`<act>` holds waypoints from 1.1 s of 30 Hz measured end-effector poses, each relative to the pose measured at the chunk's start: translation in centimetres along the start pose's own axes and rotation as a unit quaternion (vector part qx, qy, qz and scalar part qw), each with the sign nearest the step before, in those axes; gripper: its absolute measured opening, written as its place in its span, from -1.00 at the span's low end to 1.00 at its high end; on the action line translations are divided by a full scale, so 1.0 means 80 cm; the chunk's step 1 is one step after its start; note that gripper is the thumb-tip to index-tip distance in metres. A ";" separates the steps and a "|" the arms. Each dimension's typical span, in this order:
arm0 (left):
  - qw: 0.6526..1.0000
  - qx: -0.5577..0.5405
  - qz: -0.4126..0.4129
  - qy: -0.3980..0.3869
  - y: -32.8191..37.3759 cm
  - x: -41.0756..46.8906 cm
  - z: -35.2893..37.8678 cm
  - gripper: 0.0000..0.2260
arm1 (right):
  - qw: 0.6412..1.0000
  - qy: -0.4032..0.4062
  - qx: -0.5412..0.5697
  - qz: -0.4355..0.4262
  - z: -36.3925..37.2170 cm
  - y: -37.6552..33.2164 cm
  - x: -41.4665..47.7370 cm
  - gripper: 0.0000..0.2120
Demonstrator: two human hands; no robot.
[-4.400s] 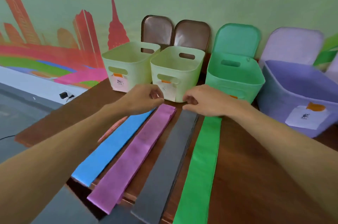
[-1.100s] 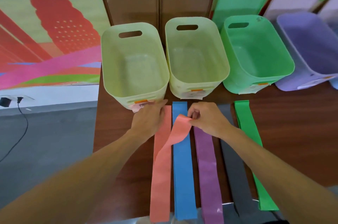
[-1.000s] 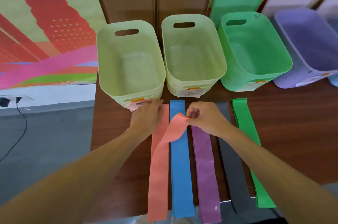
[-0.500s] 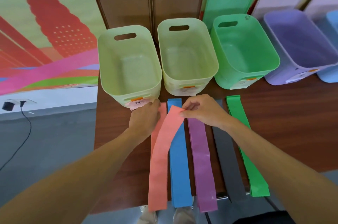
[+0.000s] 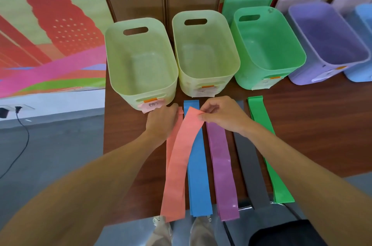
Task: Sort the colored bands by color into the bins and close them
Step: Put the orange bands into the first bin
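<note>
right hand (image 5: 221, 118) pinching the far end of a salmon band (image 5: 181, 157), its tip raised over the blue band (image 5: 198, 177), left hand (image 5: 161, 123) pressed flat on a second salmon band (image 5: 170, 145) just beside, 2 pale bins (image 5: 130, 21) ahead

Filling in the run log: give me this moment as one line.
phase: sorting | right hand: pinches top salmon band, end lifted | left hand: rests on lower salmon band | leftmost pale bin: empty, uncovered
</note>
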State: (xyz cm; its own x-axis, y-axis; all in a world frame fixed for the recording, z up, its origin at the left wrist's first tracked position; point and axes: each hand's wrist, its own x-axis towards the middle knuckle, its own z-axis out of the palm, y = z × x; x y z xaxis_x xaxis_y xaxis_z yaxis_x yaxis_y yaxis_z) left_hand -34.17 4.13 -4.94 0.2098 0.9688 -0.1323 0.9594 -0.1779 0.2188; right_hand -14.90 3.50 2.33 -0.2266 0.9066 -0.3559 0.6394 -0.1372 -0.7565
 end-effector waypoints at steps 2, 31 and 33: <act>0.999 -0.025 0.013 0.024 0.003 -0.005 -0.009 -0.82 | 1.000 0.001 0.006 0.000 -0.004 -0.004 -0.002 -0.89; 0.923 -0.351 0.078 0.138 -0.035 -0.044 -0.459 -0.95 | 0.959 0.203 0.113 -0.163 -0.142 -0.356 -0.079 -0.96; 0.912 -0.371 0.065 0.163 -0.040 -0.043 -0.482 -0.94 | 0.949 0.247 0.096 -0.172 -0.149 -0.378 -0.076 -0.97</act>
State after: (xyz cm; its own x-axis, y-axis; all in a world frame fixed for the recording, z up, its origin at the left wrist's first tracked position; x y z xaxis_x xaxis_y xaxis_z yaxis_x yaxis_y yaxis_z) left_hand -45.26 8.02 32.06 0.1292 0.9694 0.2087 0.5132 -0.2454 0.8225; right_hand -24.13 6.86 33.94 0.0048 0.9809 0.1946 0.4334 0.1734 -0.8844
